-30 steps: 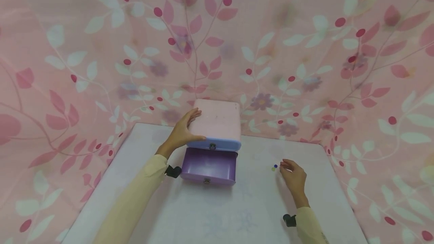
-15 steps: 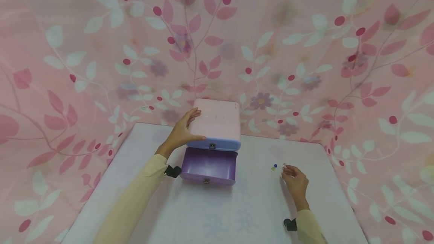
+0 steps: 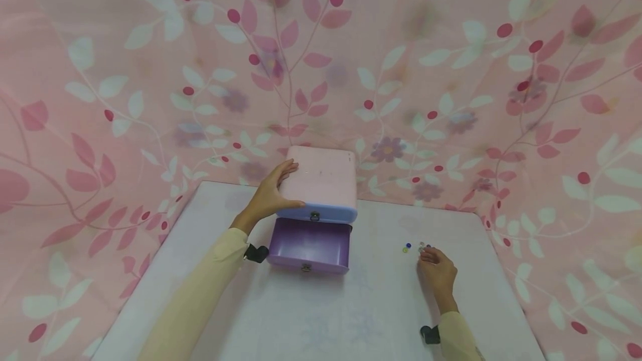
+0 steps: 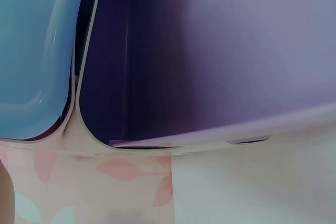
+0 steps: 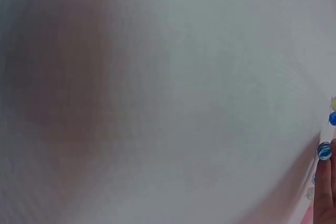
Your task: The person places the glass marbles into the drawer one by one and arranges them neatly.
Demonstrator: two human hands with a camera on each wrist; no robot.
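Hands well apart. Left hand (image 3: pixel 268 194), fingers and thumb spread, rests against left side and front edge of pink drawer box (image 3: pixel 321 177), likely steadying it. Right hand (image 3: pixel 438 272) pinches blue-white swirled marble (image 5: pixel 324 151) at fingertips, near blue marble (image 3: pixel 408 245) and yellow-green marble (image 3: pixel 405 250) on surface (image 3: pixel 381 305). Purple drawer (image 3: pixel 321 267) pulled out, no contents visible; blue drawer (image 3: pixel 333 213) above closed, inside hidden.

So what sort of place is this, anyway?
Hard to say for sure, but it looks like a small indoor tabletop setup: a pale table hemmed in by a pink flower-patterned backdrop, with a box of drawers and a few marbles on it.
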